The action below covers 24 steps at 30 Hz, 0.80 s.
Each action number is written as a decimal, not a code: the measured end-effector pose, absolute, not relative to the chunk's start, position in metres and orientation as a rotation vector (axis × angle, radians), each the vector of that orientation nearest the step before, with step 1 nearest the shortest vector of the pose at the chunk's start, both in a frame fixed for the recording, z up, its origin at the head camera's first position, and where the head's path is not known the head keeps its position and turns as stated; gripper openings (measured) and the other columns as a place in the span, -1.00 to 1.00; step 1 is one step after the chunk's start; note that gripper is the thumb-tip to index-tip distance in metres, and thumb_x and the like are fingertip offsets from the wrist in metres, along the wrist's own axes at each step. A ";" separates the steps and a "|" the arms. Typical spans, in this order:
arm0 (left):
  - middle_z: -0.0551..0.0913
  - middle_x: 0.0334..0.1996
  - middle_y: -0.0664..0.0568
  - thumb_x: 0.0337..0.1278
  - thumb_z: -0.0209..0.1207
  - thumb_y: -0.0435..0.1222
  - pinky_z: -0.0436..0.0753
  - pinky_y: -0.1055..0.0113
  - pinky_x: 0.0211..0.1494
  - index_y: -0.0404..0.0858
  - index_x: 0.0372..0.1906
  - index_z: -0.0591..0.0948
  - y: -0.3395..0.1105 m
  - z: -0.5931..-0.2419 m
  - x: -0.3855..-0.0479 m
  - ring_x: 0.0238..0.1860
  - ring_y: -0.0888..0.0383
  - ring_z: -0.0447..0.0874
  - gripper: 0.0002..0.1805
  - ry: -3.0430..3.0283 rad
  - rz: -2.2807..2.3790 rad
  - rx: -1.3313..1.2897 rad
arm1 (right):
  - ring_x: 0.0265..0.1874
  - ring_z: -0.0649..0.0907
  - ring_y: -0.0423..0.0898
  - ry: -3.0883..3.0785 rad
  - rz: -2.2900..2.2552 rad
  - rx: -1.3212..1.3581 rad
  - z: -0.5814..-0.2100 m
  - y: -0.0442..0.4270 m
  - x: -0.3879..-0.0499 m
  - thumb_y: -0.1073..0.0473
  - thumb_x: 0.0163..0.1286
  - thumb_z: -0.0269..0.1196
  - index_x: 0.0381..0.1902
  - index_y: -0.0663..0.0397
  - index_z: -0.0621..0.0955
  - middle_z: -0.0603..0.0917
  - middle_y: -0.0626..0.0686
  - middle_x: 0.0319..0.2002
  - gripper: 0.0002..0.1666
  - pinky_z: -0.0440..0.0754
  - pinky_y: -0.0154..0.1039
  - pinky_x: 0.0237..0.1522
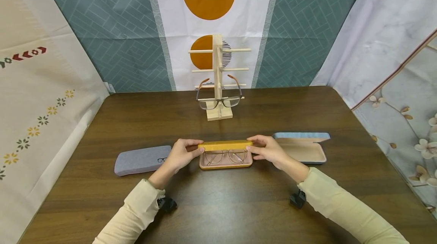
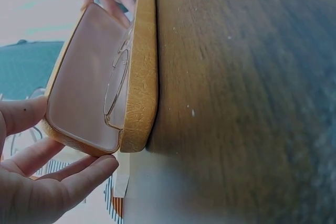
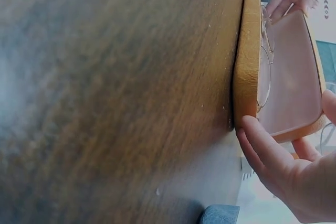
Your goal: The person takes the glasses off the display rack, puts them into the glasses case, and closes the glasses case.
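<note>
A yellow glasses case [image 1: 225,145] with a pink lining lies on the table, its lid partly raised. Thin-framed glasses [image 1: 235,156] rest inside. My left hand [image 1: 182,155] pinches the lid's left end between thumb and fingers; in the left wrist view its thumb is on the lid's edge. At the right end, my right hand [image 1: 269,150] holds the lid with its thumb on the front edge, while in the right wrist view other fingers [image 3: 265,142] touch the case's lower half.
A closed grey case [image 1: 141,160] lies at the left. An open blue case [image 1: 304,151] with a beige lining lies just right of the right hand. Behind stands a wooden rack [image 1: 217,58] with dark-framed glasses [image 1: 231,102] on it.
</note>
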State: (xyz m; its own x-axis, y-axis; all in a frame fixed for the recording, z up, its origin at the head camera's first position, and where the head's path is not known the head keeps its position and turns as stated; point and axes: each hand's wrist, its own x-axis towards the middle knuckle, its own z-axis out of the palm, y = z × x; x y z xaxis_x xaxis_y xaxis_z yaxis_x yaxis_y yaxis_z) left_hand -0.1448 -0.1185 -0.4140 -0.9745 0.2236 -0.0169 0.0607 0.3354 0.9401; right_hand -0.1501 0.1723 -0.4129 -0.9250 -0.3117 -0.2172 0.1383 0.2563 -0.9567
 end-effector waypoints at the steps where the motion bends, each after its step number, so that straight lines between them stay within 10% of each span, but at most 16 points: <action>1: 0.61 -0.17 -0.30 0.03 0.21 -0.47 0.60 0.33 -0.17 -0.52 -0.08 0.57 -0.118 -0.414 -0.144 -0.13 -0.02 0.60 -0.69 2.448 1.709 0.261 | -0.15 0.58 0.09 2.172 -1.710 -0.159 -0.413 0.172 -0.150 0.25 0.26 0.21 0.11 0.36 0.43 0.52 0.21 -0.12 -0.51 0.60 -0.06 -0.19; 24: 0.56 -0.04 -0.24 -0.05 0.25 -0.51 0.58 0.21 -0.07 -0.49 -0.08 0.58 -0.117 -0.413 -0.137 -0.01 -0.11 0.54 -0.67 2.520 1.632 0.285 | -0.29 0.64 0.09 2.138 -1.676 -0.135 -0.411 0.175 -0.147 0.27 0.17 0.29 0.11 0.29 0.44 0.59 0.21 -0.24 -0.46 0.62 -0.03 -0.26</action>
State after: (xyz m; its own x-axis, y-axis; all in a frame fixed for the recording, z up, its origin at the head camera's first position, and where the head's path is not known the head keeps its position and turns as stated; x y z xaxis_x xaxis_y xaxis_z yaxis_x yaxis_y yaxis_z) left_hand -0.1371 -0.1174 -0.4129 -0.9743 0.2253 -0.0026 0.0898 0.3988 0.9126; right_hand -0.1470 0.1753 -0.4106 -0.9077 -0.3267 -0.2634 0.1777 0.2692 -0.9465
